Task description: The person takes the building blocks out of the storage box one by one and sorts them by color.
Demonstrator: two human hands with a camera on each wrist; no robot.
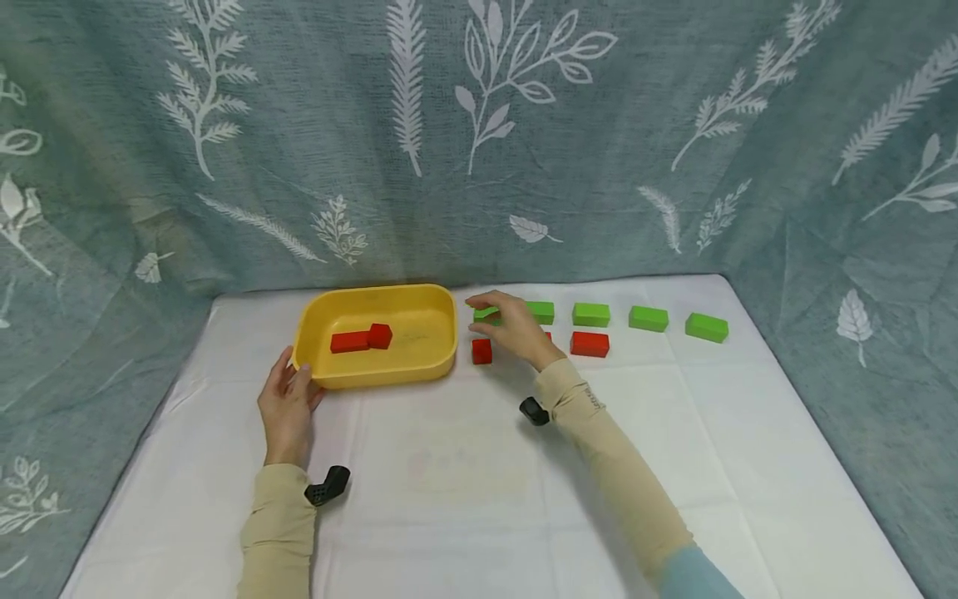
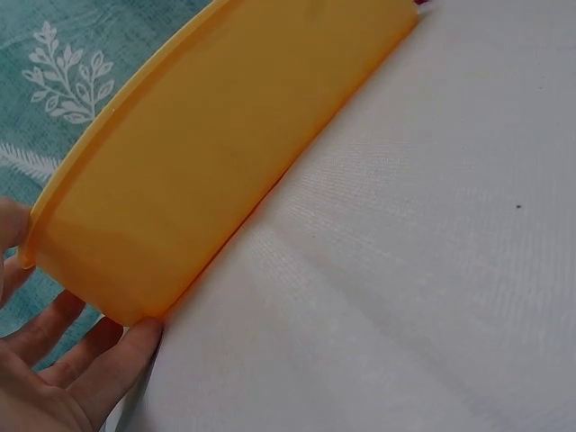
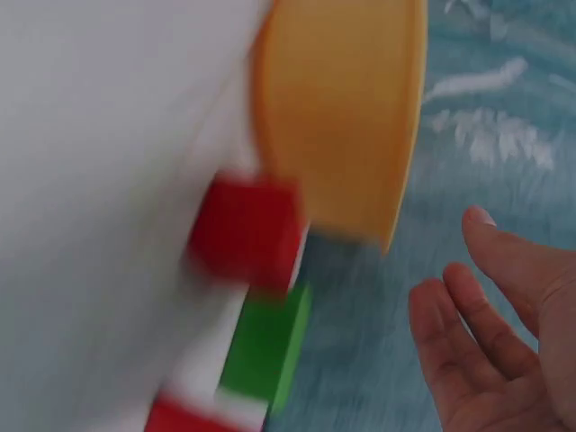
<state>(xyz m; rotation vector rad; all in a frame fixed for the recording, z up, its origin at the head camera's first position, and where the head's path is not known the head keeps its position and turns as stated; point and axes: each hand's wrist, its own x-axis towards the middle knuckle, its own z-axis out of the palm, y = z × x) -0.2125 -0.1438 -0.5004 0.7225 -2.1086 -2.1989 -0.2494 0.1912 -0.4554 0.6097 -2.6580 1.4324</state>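
Note:
A yellow tray (image 1: 374,380) stands toward the back left of the table. Two red blocks (image 1: 350,342) lie inside it, touching. My left hand (image 1: 288,412) holds the tray's near left corner, fingers against its outer wall. To the right of the tray, my right hand (image 1: 512,329) hovers with fingers spread and nothing between them, as the right wrist view shows. A green block (image 1: 485,317) is partly hidden behind its fingers. Just below that hand sits a red block (image 1: 481,352). Another red one (image 1: 549,336) is mostly covered by the wrist.
Several green blocks (image 1: 591,314) continue in a row along the back, rightward to the last green block (image 1: 707,328). In front of them lies a red block (image 1: 590,344). A leaf-patterned teal curtain (image 1: 479,208) rises behind the white-covered table (image 1: 464,499).

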